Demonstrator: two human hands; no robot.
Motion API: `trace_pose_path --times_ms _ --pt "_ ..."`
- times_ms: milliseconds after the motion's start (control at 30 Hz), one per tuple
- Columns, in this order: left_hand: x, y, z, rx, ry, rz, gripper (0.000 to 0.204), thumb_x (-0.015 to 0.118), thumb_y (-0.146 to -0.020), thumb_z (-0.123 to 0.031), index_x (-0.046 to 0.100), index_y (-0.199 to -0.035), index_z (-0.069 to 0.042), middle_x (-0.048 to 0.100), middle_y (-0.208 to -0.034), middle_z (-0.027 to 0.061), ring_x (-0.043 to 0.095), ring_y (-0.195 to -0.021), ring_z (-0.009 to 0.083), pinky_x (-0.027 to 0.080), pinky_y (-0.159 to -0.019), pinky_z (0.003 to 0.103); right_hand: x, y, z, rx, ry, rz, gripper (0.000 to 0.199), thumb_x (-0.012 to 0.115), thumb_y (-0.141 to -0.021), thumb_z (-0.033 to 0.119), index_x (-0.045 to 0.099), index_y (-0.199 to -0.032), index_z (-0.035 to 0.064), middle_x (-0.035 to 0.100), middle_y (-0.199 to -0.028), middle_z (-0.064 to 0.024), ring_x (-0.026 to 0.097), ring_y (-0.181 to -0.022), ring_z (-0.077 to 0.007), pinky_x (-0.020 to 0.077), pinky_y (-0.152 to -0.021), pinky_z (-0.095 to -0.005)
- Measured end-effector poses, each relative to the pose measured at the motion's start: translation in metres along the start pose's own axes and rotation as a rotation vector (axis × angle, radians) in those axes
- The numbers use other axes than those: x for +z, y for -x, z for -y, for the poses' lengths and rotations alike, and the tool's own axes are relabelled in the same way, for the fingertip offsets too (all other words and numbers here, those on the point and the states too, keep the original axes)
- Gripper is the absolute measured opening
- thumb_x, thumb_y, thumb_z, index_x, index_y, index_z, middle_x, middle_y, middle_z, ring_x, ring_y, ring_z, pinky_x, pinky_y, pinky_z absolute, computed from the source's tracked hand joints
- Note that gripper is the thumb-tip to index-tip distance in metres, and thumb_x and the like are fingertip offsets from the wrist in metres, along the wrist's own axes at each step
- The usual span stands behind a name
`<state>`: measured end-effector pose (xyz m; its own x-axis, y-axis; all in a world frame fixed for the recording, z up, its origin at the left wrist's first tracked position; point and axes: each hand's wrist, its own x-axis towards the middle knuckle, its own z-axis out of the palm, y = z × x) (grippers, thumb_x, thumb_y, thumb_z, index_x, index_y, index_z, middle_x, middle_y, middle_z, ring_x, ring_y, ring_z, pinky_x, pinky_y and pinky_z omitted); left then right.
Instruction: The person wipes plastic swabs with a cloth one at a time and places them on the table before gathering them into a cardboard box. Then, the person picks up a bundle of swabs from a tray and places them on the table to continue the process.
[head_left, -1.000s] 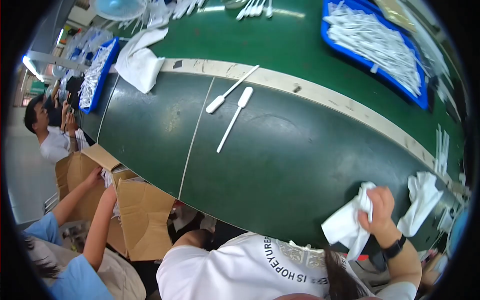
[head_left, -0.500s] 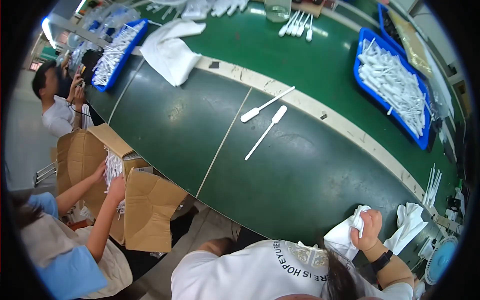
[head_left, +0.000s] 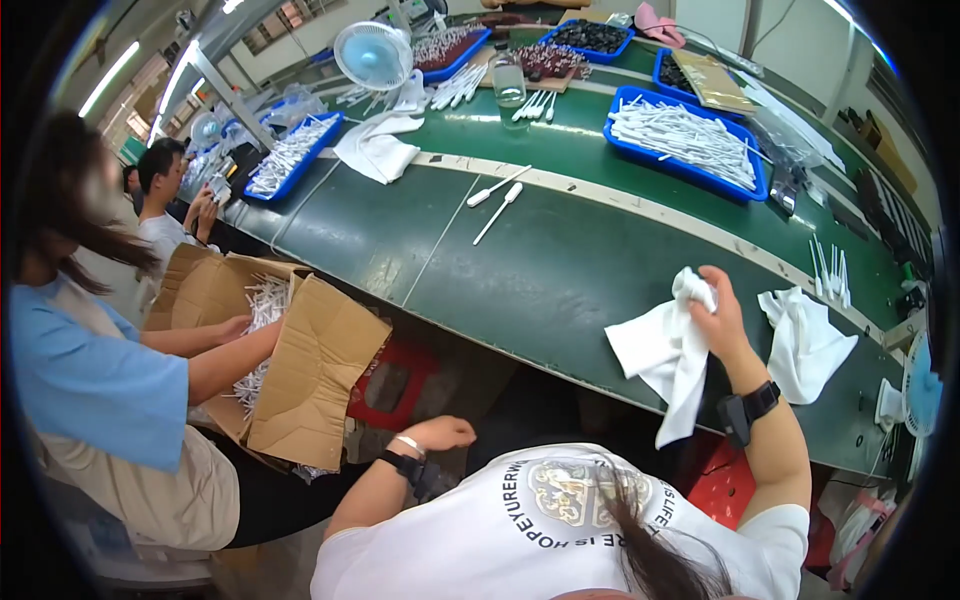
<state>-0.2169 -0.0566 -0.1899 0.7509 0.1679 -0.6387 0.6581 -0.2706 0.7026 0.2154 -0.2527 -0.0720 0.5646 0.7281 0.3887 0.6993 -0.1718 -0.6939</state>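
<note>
- Two hands of the wearer in view; right hand [head_left: 716,318] closed on a crumpled white cloth [head_left: 665,355], gripping it at its upper edge, the rest hanging down over the near rim of the green table [head_left: 560,270].
- Left hand [head_left: 440,433] loosely curled, holding nothing, low below the table edge; dark band on its wrist.
- Second white cloth [head_left: 808,338], lying flat on the table just right of the right hand, apart from it.
- Two white plastic spatula-shaped sticks [head_left: 497,200], well beyond the right hand, to its left.
- Blue plastic tray of white sticks [head_left: 685,140], far beyond the right hand.
- Open brown cardboard box [head_left: 300,360], left of the left hand; a neighbouring person's hands inside it.
</note>
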Motion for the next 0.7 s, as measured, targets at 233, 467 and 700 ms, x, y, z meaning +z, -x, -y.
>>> trace_pose_path --times_ms 233,467,700 --pt "-0.073 0.055 -0.171 0.464 0.226 -0.283 0.019 0.058 -0.084 -0.012 0.057 -0.098 0.0 0.06 -0.09 0.0031 0.056 -0.085 0.0096 0.046 -0.074 0.024 -0.006 -0.022 0.016 0.447 -1.21 -0.025 0.041 0.044 -0.074 0.003 0.046 -0.115 0.0016 0.054 -0.106 -0.0093 0.055 -0.095 -0.0218 0.0432 -0.087 -0.0338" --pt "-0.198 -0.054 -0.218 0.321 -0.424 -0.834 0.044 0.065 -0.075 -0.031 0.054 -0.104 0.0 0.055 -0.105 0.018 0.058 -0.086 0.0273 0.046 -0.078 0.036 0.001 -0.012 0.013 0.444 -1.27 -0.006 0.042 0.044 -0.075 0.003 0.045 -0.117 0.0009 0.054 -0.106 -0.01 0.054 -0.096 -0.0217 0.0434 -0.087 -0.0335" --pt "-0.245 -0.147 -0.207 -0.135 -0.85 -1.112 0.043 0.063 -0.075 -0.038 0.055 -0.1 -0.004 0.058 -0.096 0.0185 0.058 -0.084 0.0323 0.045 -0.076 0.039 0.004 -0.013 0.0 0.493 -1.152 0.146 0.043 0.049 -0.072 0.0 0.048 -0.114 0.0011 0.055 -0.102 -0.0084 0.055 -0.093 -0.0196 0.0438 -0.085 -0.0313"
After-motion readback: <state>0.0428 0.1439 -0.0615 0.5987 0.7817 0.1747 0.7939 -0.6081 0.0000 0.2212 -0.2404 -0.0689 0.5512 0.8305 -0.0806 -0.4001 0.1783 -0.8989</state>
